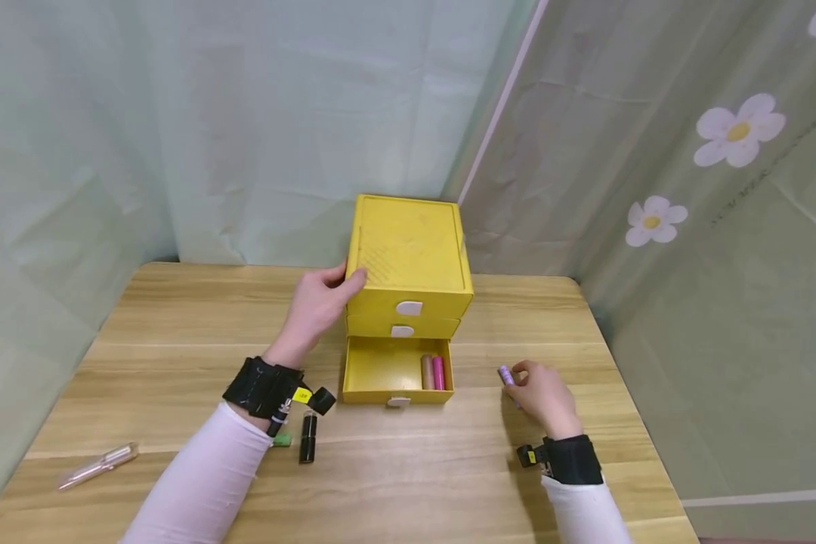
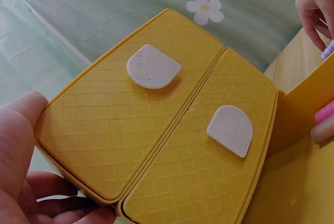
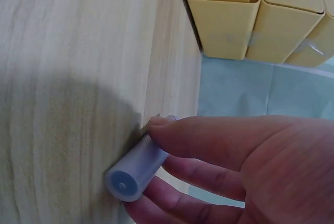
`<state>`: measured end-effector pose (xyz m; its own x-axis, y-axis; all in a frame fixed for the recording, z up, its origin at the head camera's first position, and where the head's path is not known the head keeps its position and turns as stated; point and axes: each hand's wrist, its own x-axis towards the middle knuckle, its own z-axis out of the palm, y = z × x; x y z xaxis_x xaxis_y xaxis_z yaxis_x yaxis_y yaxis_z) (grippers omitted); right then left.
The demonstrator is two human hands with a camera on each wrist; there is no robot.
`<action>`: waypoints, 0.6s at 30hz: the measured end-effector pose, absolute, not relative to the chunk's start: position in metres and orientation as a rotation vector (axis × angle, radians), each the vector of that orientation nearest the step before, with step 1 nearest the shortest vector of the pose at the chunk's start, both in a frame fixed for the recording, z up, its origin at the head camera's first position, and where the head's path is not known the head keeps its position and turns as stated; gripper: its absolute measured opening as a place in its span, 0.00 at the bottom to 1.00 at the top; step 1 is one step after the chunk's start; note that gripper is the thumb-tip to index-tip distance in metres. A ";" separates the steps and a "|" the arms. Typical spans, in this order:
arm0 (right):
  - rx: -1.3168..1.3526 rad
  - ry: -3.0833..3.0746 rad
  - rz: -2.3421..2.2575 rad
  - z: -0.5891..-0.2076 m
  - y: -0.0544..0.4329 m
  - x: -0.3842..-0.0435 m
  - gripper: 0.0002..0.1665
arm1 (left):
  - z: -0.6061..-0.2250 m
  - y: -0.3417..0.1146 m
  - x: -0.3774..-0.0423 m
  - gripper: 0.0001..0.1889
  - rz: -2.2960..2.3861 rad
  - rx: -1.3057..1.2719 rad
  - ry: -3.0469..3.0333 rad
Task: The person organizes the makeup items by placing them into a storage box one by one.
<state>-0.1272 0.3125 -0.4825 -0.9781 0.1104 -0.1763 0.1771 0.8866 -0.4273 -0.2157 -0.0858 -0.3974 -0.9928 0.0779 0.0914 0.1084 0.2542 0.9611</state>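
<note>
A small yellow drawer box (image 1: 411, 245) with white tab handles stands at the back of the table. Its bottom drawer (image 1: 381, 366) is pulled out and holds a brown tube (image 1: 427, 372) and a pink tube (image 1: 438, 373) side by side at the right. My left hand (image 1: 318, 302) grips the box's left side, thumb at the top edge and fingers along the side wall. To the right of the drawer, my right hand (image 1: 542, 394) pinches a slim purple tube (image 3: 138, 166) at the tabletop. Its lilac end points toward the right wrist camera.
A black tube (image 1: 308, 438) lies in front of the box, beside a green item (image 1: 282, 440) partly hidden by my left wrist. Farther left is a clear pinkish pen-like item (image 1: 98, 466). Curtains (image 1: 299, 136) hang behind the wooden table (image 1: 408, 483).
</note>
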 end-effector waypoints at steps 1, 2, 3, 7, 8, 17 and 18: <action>0.221 2.912 -0.677 -0.483 0.313 -0.127 0.25 | -0.397 -0.086 -0.216 0.34 -1.896 -0.180 -2.467; 0.218 2.919 -0.670 -0.484 0.312 -0.128 0.24 | -0.397 -0.086 -0.216 0.35 -1.897 -0.180 -2.468; 0.215 2.925 -0.660 -0.485 0.313 -0.128 0.24 | -0.397 -0.086 -0.215 0.35 -1.896 -0.179 -2.469; 0.199 2.948 -0.622 -0.487 0.313 -0.127 0.23 | -0.397 -0.085 -0.215 0.35 -1.883 -0.187 -2.469; 0.198 2.947 -0.616 -0.487 0.313 -0.127 0.23 | -0.397 -0.085 -0.215 0.35 -1.879 -0.191 -2.470; 0.208 2.942 -0.588 -0.488 0.311 -0.126 0.25 | -0.398 -0.085 -0.213 0.34 -1.896 -0.208 -2.454; 0.211 2.943 -0.587 -0.489 0.311 -0.126 0.25 | -0.398 -0.085 -0.213 0.34 -1.892 -0.207 -2.455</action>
